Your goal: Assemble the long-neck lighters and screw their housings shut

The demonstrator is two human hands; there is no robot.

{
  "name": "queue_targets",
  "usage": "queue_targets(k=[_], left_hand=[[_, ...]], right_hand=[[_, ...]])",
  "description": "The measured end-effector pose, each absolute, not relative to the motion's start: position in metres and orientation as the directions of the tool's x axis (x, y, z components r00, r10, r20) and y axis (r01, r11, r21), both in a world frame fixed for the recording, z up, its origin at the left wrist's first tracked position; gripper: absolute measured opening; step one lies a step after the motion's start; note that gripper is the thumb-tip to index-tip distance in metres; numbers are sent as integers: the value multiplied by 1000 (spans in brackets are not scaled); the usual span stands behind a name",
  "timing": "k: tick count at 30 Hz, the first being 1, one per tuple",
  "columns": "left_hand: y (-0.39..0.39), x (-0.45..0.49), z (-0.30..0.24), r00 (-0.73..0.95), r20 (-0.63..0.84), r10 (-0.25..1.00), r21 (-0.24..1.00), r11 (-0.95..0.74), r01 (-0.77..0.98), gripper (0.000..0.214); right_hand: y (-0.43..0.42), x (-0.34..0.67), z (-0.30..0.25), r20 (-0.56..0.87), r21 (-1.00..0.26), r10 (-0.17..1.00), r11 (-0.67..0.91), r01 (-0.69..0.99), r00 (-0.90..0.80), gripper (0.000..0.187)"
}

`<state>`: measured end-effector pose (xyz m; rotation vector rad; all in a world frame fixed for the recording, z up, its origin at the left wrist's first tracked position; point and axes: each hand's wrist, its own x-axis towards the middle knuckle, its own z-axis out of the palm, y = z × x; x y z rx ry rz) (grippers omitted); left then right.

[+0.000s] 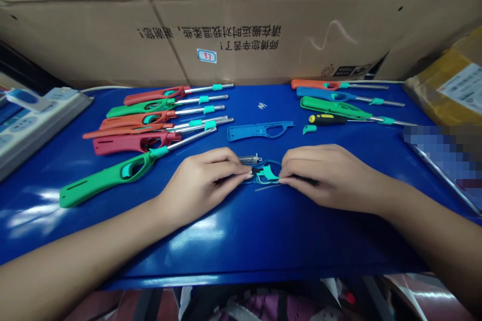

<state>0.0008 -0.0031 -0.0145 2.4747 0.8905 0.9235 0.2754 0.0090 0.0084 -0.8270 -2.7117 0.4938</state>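
Between my hands at the middle of the table lies a blue lighter half-shell (276, 164), partly covered by my fingers. A teal trigger (268, 173) with a small black part (256, 171) sits over it. My left hand (209, 180) is closed, thumb and forefinger pinching at the black part. My right hand (324, 173) is closed too, its fingertips at the trigger's right corner. Beside the left fingers is a clear fuel tank (248, 159). A thin rod-like piece (267, 187) lies just in front. Farther back rests another blue half-shell (244, 132).
Several assembled lighters (137, 143) lie at left, a few more (331, 105) at right. A yellow-black screwdriver (327, 119) and teal nozzle piece (310, 129) are right of centre. Small screws (260, 106) lie behind. A cardboard box (226, 15) walls the back; a power strip (37, 115) is left.
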Motion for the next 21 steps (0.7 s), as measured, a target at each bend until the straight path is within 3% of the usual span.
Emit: queue_targets(k=[9,21], left_hand=[[0,4,-15,573,505,645,474,-762,441,14],[-4,3,-14,658,362,660,398,-748,532,33]], right_hand=[[9,273,3,165,-375,614,763,527,-772,19],[9,274,5,159,-444,661,711,545,-733,14]])
